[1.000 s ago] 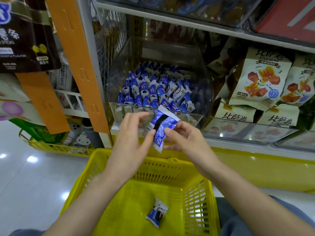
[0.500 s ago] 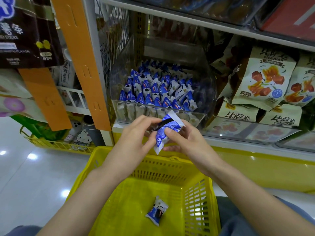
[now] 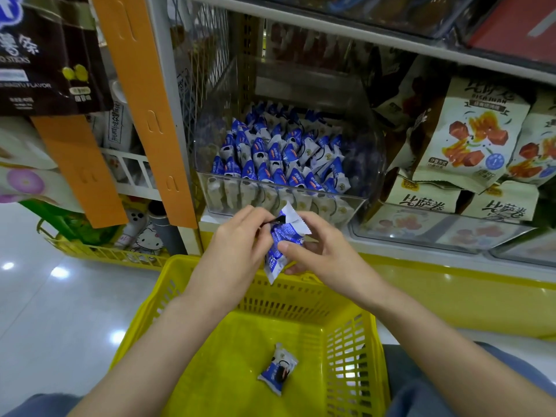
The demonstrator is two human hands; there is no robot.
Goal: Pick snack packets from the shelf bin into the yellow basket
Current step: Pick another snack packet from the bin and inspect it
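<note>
Two hands work above a yellow basket [image 3: 304,300] in front of a shelf [image 3: 406,246]. The left hand [image 3: 237,251] pinches the upper end of the held packet [image 3: 281,245] between thumb and curled fingers. The right hand [image 3: 319,254] grips its middle, thumb on the front face and fingers curled behind. This blue-and-white packet hangs over the far rim of the basket, just before the front wall of the clear bin [image 3: 359,206] and apart from it. Its long axis runs nearly upright, tilted a little. The white crimped end points up and to the right, toward the bin, and the other end points down and to the left, into the basket. One loose packet [image 3: 278,368] lies flat on the basket floor, nearer the right wall than the left. Its long axis is diagonal, with the pale end toward the far right corner and the blue end toward the near left. That makes one packet in the hands and one in the basket. The bin packets [image 3: 276,158] stand on end in tight rows, tips up, and are too many to count exactly. Right of the bin, at least four beige bags [image 3: 469,130] lean on the same shelf. Two orange strips [image 3: 144,85] hang at the left edge of the shelf.
</note>
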